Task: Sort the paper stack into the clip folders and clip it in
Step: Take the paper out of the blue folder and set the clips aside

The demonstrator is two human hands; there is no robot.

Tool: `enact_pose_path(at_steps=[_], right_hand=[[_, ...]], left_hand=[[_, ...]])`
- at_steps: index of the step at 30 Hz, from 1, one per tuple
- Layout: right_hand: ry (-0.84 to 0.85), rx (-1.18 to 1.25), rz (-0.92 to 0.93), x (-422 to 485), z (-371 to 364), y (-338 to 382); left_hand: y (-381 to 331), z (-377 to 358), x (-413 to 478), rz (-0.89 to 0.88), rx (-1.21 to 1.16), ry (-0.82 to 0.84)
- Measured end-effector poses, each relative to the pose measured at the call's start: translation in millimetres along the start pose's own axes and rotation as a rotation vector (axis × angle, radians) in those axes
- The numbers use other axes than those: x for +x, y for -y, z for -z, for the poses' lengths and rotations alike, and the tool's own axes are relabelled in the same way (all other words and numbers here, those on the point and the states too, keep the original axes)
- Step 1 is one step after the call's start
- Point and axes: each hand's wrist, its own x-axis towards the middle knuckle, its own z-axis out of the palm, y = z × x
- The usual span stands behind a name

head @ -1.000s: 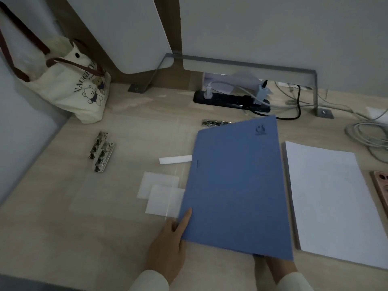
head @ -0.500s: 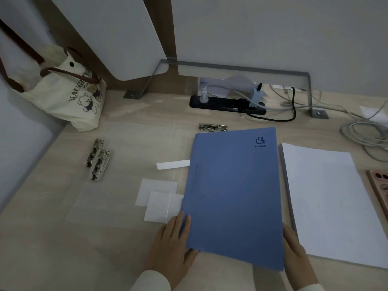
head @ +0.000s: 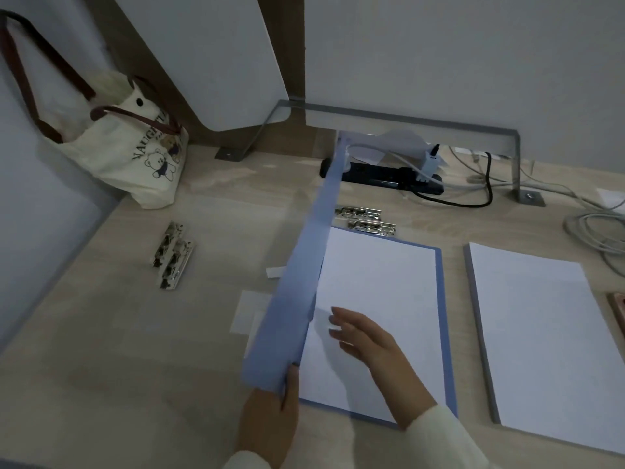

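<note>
Centre of frame: blue folder (head: 441, 319), cover (head: 304, 279) raised on edge, pinched at its lower corner by left hand (head: 267, 424). Right hand (head: 368, 336) flat, fingers spread, on the sheets inside. Paper stack (head: 548, 346) at right on bench (head: 101, 350). Metal clips: two left (head: 172, 255), two above folder (head: 365, 220). Tote bag (head: 135, 154) upper left.

One blue folder (head: 297, 299), two paper stacks (head: 378, 316) (head: 541, 340) — four metal clips (head: 172, 255) (head: 365, 220), one tote bag (head: 135, 157).
</note>
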Motion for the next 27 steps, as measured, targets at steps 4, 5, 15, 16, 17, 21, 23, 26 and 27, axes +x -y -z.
enact_pose_path(at_steps=[4,5,15,16,17,21,23,26,27], right_hand=[[-0.105,-0.033,-0.062,30.8,-12.3,-13.8],[-0.101,-0.025,-0.073,34.8,-16.1,-15.6],[-0.101,-0.446,0.144,57.3,-34.3,-47.0],[-0.118,-0.515,0.178,58.5,-36.4,-49.4],[-0.131,-0.574,0.201,59.9,-38.3,-51.6],[-0.134,-0.666,0.194,64.0,-40.3,-51.4],[-0.100,-0.593,0.145,63.1,-36.7,-47.4],[-0.076,-0.225,0.006,50.3,-22.8,-32.2],[-0.120,-0.142,-0.009,43.4,-14.7,-28.9]], left_hand=[[8.7,2.9,7.3,-0.019,-0.173,-0.033],[11.5,3.0,7.4,-0.006,-0.180,-0.005],[23.3,2.1,16.9,-0.101,-0.221,-0.017],[23.3,2.0,17.1,-0.100,-0.217,-0.017],[23.1,2.0,17.5,-0.103,-0.220,-0.019],[22.2,1.3,17.9,-0.074,-0.215,-0.041],[21.1,0.7,16.3,-0.063,-0.168,-0.049],[17.7,-2.0,13.5,-0.053,-0.075,-0.064],[15.7,-2.8,13.1,-0.046,-0.063,-0.065]])
